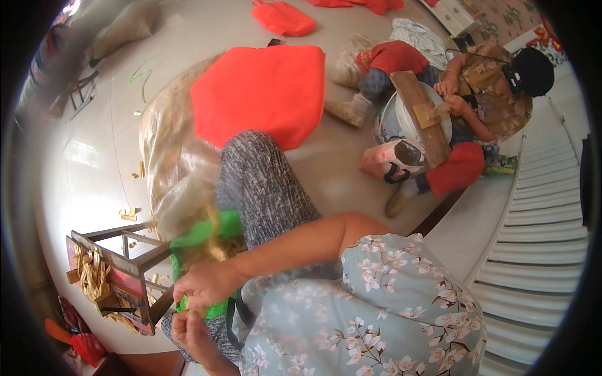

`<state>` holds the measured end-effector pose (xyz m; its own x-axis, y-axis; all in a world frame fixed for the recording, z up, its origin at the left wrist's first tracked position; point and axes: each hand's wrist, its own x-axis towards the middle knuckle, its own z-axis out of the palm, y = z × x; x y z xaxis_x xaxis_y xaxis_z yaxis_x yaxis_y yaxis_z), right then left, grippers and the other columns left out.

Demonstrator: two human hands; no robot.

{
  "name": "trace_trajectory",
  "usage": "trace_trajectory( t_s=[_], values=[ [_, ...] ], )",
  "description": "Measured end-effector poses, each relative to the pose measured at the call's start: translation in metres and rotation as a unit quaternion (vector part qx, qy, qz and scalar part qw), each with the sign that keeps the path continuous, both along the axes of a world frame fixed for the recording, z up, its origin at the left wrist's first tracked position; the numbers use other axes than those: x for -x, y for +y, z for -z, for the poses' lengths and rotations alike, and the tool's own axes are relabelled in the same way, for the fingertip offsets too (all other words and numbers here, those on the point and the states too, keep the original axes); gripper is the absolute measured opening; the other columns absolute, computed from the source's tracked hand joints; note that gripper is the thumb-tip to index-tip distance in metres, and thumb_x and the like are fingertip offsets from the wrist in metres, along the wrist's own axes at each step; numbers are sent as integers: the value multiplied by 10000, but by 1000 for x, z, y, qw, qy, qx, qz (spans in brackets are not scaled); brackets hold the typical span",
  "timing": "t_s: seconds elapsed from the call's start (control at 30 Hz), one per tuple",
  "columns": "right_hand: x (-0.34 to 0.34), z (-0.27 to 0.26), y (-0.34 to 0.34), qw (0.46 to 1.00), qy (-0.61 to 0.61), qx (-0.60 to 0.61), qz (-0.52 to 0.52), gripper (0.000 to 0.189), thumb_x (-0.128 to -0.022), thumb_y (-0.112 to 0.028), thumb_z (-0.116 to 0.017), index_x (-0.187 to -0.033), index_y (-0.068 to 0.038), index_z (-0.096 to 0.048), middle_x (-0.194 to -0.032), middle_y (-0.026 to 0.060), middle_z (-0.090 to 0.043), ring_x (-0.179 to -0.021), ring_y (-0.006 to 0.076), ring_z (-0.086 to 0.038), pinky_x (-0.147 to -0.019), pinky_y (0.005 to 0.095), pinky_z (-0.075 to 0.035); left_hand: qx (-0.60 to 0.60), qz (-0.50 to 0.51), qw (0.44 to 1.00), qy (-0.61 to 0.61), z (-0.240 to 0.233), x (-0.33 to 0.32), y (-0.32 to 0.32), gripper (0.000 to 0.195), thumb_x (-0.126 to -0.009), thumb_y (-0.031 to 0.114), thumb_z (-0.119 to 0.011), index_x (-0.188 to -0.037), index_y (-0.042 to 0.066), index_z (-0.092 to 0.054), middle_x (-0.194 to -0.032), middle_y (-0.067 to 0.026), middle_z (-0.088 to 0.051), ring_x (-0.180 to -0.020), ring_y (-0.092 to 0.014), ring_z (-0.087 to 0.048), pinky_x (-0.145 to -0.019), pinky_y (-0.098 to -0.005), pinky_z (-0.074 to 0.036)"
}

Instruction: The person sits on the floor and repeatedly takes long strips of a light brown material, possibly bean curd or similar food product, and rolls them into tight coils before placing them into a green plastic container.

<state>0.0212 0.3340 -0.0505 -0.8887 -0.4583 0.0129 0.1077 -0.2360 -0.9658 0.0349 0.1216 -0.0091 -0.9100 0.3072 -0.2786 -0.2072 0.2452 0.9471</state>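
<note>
My right hand [204, 284] is closed just above my left hand [189, 331], and their fingertips nearly meet. A small pale piece [201, 311], blurred and mostly covered, is pinched between them. Behind my right hand, a green bag [207, 230] lies open by my lap with yellowish strips in it. Some strips [216, 251] there are smeared by motion. To the left stands a wooden stool [155, 256]; dried yellowish strips [91, 272] and a small wooden block [108, 301] lie on its pinkish top.
A large translucent sack [164, 164] and a red cloth sheet [258, 94] lie past my knee. Across from me, a seated person [494, 89] works at a wooden board [423, 122] laid over a bucket [395, 113]. Strip scraps [129, 215] dot the tiled floor. A white slatted shutter [541, 235] stands right.
</note>
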Motion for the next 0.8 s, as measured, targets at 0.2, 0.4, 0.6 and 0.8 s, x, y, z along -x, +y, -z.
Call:
trace_trajectory(
  t_s=[0.2, 0.4, 0.6, 0.8],
  values=[
    [21, 3, 4, 980, 171, -100, 33, 226, -863, -237, -668, -960, -34, -690, -807, 167, -690, -740, 312, -683, -698, 409, -533, -98, -215, 972, 16, 13, 15, -28, 197, -909, 68, -640, -735, 69, -548, -662, 49, -491, -587, -45, -413, -541, -202, -337],
    [26, 16, -21, 880, 318, -332, 117, 144, -821, -126, -679, -947, -78, -628, -689, 117, -623, -611, 307, -635, -543, 413, -489, 73, -148, 976, 140, 21, 27, -75, 179, -965, 105, -599, -1072, -16, -676, -845, -58, -653, -782, -124, -607, -717, -268, -477],
    [33, 8, -53, 814, 472, -338, 4, 152, -788, -85, -615, -938, -59, -610, -668, 49, -553, -616, 237, -593, -510, 372, -470, 358, 74, 802, 473, 22, 24, -54, 290, -811, 178, -698, -1081, 73, -678, -994, -68, -650, -925, -258, -619, -829, -380, -500],
    [33, 18, -36, 840, 358, -361, -188, 102, -847, -146, -691, -882, -76, -626, -615, 102, -554, -585, 298, -614, -517, 411, -465, 329, 209, 819, 421, 41, 17, -78, 188, -749, 166, -645, -921, 102, -606, -822, -34, -548, -807, -218, -556, -768, -366, -466]
  ],
)
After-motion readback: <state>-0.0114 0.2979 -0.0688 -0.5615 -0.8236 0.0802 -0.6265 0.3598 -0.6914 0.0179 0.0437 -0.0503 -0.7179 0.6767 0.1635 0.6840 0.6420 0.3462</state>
